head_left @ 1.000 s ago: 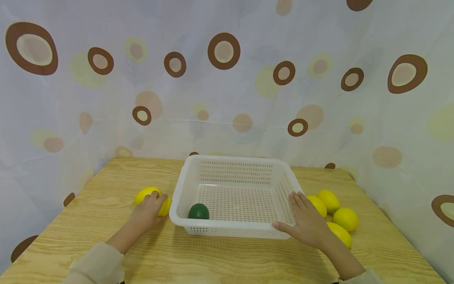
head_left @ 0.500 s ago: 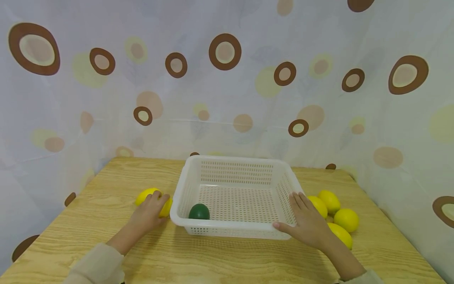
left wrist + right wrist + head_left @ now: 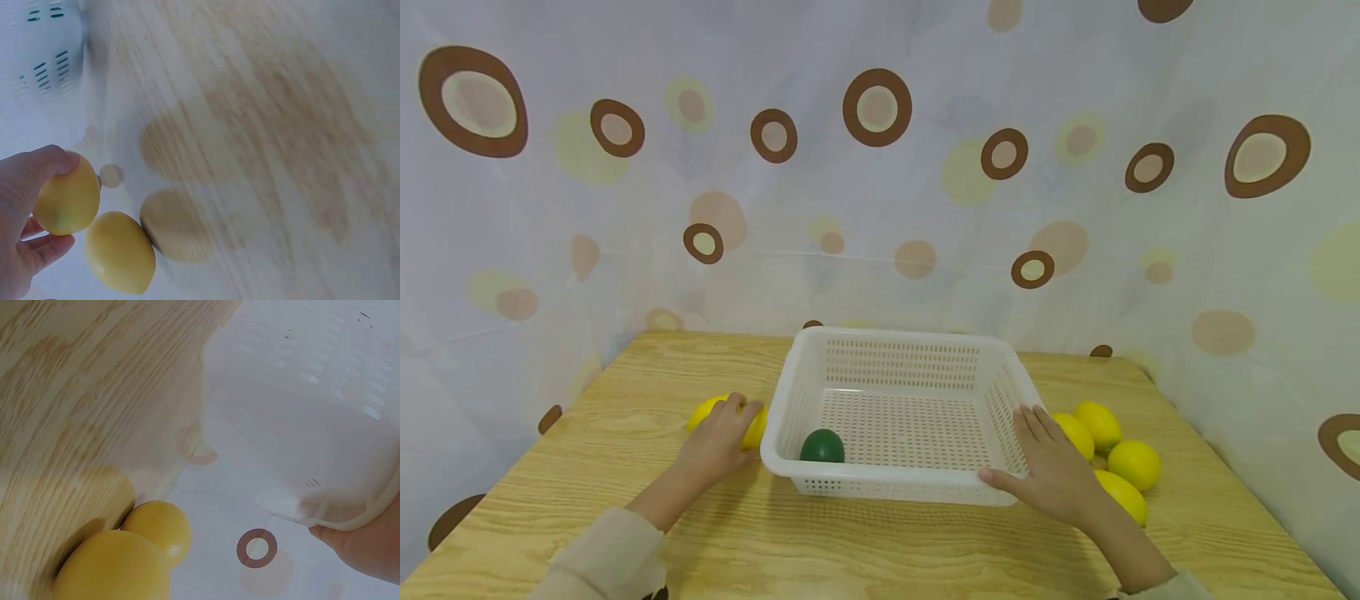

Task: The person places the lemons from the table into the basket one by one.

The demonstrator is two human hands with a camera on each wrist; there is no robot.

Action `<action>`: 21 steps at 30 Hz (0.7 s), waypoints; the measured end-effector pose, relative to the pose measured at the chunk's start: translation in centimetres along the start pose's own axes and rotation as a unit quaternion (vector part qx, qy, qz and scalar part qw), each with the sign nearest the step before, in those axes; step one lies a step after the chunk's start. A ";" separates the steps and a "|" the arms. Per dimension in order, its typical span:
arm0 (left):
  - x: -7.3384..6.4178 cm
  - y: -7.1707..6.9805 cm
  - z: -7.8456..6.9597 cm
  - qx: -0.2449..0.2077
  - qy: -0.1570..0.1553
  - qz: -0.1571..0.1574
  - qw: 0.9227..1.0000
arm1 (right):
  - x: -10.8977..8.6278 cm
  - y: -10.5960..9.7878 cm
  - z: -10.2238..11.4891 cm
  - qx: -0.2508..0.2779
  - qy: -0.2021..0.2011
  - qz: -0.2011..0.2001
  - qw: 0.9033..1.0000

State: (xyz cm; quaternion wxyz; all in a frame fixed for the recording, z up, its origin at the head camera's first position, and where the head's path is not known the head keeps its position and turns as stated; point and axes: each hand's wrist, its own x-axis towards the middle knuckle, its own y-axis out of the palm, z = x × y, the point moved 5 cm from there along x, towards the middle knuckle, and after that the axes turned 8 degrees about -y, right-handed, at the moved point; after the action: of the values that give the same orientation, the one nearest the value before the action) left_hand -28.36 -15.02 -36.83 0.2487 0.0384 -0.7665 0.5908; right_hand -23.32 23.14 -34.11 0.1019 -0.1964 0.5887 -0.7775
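My left hand (image 3: 741, 414) grips a yellow lemon (image 3: 752, 428) on the wooden table just left of the white perforated basket (image 3: 895, 492). In the left wrist view thumb and fingers curl round that lemon (image 3: 67, 203), and a second lemon (image 3: 120, 252) lies right beside it. My right hand (image 3: 1032, 452) lies flat against the basket's right front corner, fingers straight along the wall and thumb on the front rim. A dark green round fruit (image 3: 822, 447) sits in the basket's front left corner.
Several lemons (image 3: 1133, 463) lie on the table to the right of the basket, close behind my right hand; two lemons (image 3: 159, 531) show in the right wrist view. A spotted curtain (image 3: 880, 167) encloses the table on three sides.
My left hand's fingers have wrapped further over the lemon and shifted it slightly toward the basket. My right hand stays on the basket corner.
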 end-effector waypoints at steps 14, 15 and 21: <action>1.0 -1.4 -0.5 0.010 0.002 -0.012 1.000 | 0.0 -0.1 -0.1 0.010 0.006 0.001 1.000; 1.1 -1.5 -0.5 0.009 0.003 -0.015 1.000 | 0.0 -0.1 -0.1 0.009 0.006 0.000 1.000; 1.7 -1.3 0.2 -0.002 0.018 -0.042 0.999 | 0.0 -0.1 0.0 0.009 0.001 -0.001 1.000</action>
State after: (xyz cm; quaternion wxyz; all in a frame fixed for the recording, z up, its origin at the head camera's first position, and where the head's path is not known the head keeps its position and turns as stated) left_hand -29.43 -15.19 -34.96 0.2874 0.0595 -0.7610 0.5786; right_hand -23.31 23.16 -34.04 0.1021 -0.1953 0.5812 -0.7834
